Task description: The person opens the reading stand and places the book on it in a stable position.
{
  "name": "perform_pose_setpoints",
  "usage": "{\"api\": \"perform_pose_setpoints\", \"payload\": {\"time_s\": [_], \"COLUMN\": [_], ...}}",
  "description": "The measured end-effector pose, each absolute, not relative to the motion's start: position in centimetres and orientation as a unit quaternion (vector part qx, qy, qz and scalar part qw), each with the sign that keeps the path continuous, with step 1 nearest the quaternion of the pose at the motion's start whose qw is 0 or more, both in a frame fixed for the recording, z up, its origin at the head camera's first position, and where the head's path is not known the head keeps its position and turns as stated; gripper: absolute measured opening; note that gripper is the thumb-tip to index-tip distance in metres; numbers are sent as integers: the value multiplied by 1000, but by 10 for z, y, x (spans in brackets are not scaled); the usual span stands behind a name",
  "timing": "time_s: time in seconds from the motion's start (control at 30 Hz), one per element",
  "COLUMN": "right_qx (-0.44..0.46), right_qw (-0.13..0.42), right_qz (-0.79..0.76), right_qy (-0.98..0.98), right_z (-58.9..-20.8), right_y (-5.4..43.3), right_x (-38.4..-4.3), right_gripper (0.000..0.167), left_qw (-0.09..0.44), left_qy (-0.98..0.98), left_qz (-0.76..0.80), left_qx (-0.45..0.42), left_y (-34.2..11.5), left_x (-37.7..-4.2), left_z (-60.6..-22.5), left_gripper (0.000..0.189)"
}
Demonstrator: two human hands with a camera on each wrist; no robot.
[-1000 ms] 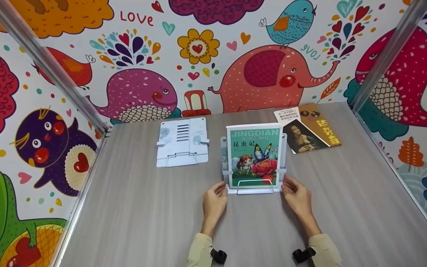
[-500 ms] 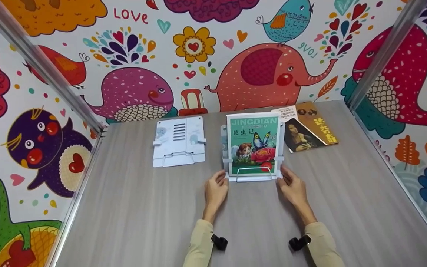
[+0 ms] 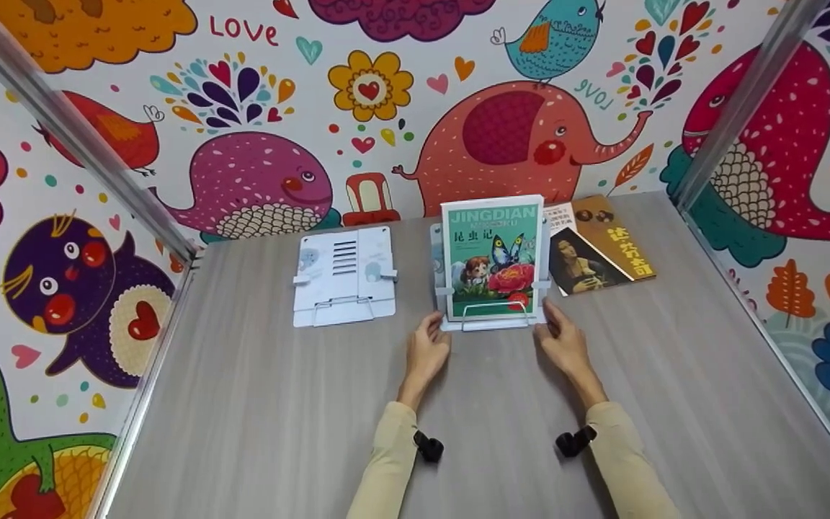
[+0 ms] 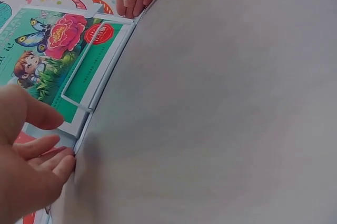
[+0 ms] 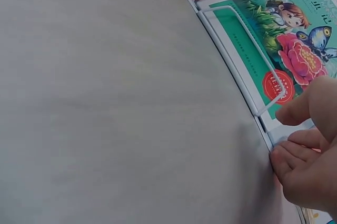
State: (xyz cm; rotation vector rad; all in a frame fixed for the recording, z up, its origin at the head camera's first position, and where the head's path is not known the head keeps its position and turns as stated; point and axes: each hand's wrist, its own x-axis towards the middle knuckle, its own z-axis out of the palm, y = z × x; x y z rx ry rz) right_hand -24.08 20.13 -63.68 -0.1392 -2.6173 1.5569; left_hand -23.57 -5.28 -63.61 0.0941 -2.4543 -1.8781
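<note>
Centre of the frame: white plastic book stand (image 3: 491, 323) upright on the grey wood-grain worktop (image 3: 256, 418), carrying a green picture book with a butterfly and red flower on its cover (image 3: 491, 256). Left hand (image 3: 428, 351) at the stand's lower left corner, right hand (image 3: 561, 344) at the lower right, fingertips touching the base edge, fingers relaxed, gripping nothing. Left of centre, a second white stand (image 3: 345, 275), bare. Right of centre, a brown-and-black portrait book (image 3: 602, 249) lying flat.

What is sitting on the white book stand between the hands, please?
A green picture book stands upright on the white book stand, behind its wire holder. The book covers the stand's back panel.
</note>
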Motion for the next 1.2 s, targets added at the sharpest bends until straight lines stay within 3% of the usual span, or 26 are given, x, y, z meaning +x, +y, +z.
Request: {"api": "perform_pose_setpoints", "payload": {"time_s": [0.43, 0.8, 1.2], "right_qx": [-40, -19, -20], "right_qw": [-25, -5, -24], "right_qz": [490, 500, 535], "right_qy": [-870, -866, -845], "right_z": [-632, -637, -638], "right_y": [206, 200, 202], "right_x": [-269, -285, -289], "right_gripper": [66, 71, 78], "left_qw": [-24, -42, -56], "left_qy": [-809, -806, -812], "left_qz": [-588, -591, -580], "left_qx": [-6, -2, -27], "left_y": [-47, -47, -48], "left_x": [-258, -275, -278], "left_z": [-634, -634, -635], "left_gripper": [55, 63, 69]}}
